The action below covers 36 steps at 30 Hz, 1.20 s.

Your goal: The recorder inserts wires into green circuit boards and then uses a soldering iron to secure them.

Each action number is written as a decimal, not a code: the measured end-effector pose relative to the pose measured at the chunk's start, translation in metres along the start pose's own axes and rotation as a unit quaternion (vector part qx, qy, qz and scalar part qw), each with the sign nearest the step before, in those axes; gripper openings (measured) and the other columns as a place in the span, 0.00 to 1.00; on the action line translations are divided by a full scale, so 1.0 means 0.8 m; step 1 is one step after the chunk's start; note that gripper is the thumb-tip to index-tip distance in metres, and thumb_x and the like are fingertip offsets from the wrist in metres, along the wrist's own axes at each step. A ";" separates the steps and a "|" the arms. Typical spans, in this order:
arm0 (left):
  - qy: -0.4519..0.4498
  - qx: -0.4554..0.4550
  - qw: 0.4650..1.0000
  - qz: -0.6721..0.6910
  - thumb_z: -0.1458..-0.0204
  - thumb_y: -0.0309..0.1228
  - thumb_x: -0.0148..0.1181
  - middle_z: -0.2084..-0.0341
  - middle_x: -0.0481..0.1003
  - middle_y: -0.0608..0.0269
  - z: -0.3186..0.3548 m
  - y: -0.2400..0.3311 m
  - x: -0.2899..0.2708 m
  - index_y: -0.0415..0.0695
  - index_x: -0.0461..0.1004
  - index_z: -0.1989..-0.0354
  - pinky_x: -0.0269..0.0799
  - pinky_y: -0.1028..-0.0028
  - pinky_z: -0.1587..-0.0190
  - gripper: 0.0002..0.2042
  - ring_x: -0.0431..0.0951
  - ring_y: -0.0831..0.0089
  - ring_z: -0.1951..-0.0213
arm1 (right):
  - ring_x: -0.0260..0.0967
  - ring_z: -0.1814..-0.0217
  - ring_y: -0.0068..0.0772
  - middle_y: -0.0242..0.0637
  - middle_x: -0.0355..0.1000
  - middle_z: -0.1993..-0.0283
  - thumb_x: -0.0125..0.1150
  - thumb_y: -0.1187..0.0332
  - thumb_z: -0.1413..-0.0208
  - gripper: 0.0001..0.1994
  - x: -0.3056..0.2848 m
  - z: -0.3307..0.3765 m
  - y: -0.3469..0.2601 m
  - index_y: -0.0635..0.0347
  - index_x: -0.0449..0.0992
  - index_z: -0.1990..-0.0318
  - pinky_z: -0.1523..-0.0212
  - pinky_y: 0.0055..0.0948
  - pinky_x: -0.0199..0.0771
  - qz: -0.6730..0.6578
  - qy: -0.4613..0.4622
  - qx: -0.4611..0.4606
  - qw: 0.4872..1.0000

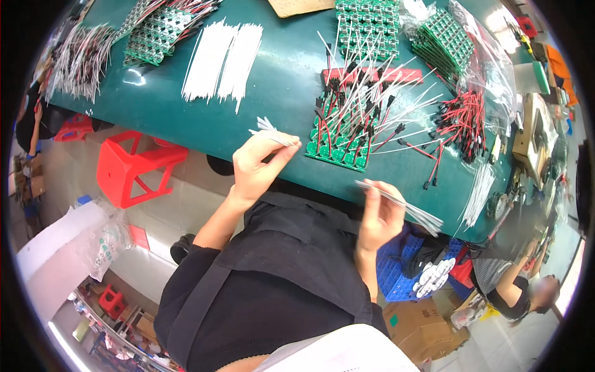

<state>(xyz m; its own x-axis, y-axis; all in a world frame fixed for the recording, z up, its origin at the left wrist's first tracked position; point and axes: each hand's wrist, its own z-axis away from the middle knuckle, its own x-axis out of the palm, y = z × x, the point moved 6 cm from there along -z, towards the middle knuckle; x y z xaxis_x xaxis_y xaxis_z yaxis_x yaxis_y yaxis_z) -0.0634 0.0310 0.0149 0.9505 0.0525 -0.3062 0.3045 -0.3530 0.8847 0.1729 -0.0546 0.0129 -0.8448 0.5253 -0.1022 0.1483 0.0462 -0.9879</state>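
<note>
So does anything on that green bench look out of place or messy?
Nothing broken or spilled. The red and black connector leads lie in a loose tangle, unlike the neat white wire bundles. The left hand and right hand hold white wires.

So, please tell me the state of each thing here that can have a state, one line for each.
left hand: closed on a few white wires, at the table edge
right hand: closed on a bundle of white wires
green circuit board panel: flat on the table, wired with leads
white wire piles: loose, lying flat
clear plastic bag: open, crumpled
red stool: upright on the floor
</note>
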 end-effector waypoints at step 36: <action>-0.009 -0.020 1.000 0.008 0.54 0.18 0.69 0.67 0.81 0.57 0.002 -0.010 0.014 0.37 0.81 0.63 0.78 0.75 0.64 0.09 0.82 0.70 0.66 | 0.75 0.67 0.39 0.44 0.76 0.65 0.67 0.80 0.49 0.11 0.115 -0.011 -0.033 0.69 0.76 0.58 0.67 0.31 0.77 0.209 -0.142 -0.208 0.945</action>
<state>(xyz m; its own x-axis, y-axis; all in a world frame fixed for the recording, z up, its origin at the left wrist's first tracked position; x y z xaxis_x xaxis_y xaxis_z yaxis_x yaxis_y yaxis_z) -0.0554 0.0329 0.0035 0.9539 0.0298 -0.2987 0.2925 -0.3167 0.9023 0.0960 0.0001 0.0304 -0.7627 0.3251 -0.5591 0.6391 0.2457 -0.7289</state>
